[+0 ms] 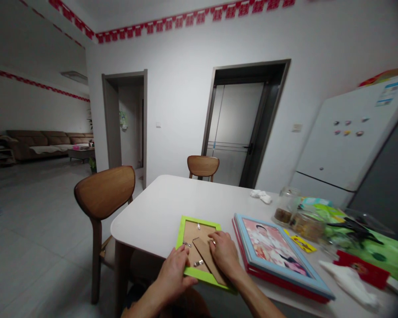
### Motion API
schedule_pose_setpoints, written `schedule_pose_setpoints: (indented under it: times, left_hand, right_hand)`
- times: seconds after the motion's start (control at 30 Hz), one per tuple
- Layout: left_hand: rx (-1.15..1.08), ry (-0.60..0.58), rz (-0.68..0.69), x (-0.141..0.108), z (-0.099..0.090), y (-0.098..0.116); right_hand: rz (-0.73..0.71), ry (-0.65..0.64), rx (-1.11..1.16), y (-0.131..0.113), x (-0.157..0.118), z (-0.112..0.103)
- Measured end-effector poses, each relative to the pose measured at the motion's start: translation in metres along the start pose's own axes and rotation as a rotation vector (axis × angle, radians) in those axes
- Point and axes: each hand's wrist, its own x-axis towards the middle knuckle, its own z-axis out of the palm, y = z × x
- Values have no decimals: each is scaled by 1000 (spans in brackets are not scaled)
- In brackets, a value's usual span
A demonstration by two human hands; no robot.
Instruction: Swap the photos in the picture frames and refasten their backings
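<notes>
A lime-green photo frame (178,236) lies face down at the near edge of the white table (199,194), its lower part reaching past that edge. Its brown backing board (189,232) shows, with small metal clips and a brown stand (202,249) lying along it. My left hand (176,270) grips the lower left side, fingers on the rim and thumb along the bottom. Over the right side bends my right hand (224,252), its fingertips on the backing beside the stand; its thumb is hard to make out.
Right of the frame, a light blue picture frame (278,247) with a portrait lies on a red one. Beyond are glass jars (287,205), crumpled tissue (261,196), a red packet (363,268) and green bags (381,249). Wooden chairs (106,192) stand left and behind.
</notes>
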Motion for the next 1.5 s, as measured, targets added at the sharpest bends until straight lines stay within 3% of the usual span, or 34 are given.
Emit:
schedule_pose_setpoints:
  times: [0.13,0.33,0.67,0.97,1.5]
  left_hand:
    - [-23,11,15,-3,-1,3]
    - [-62,13,13,-6,-4,7]
    - [-30,33,12,-7,1,4]
    - [5,27,24,-7,3,1]
    - [-2,12,2,-8,3,4]
  right_hand:
    - [-122,-83,152,-33,2,6]
    - [-91,-111,132,-52,11,18]
    - [-33,-73,41,-43,17,28]
    - [154,-84,-81,-18,38,35]
    - [129,-108,-80,-18,38,31]
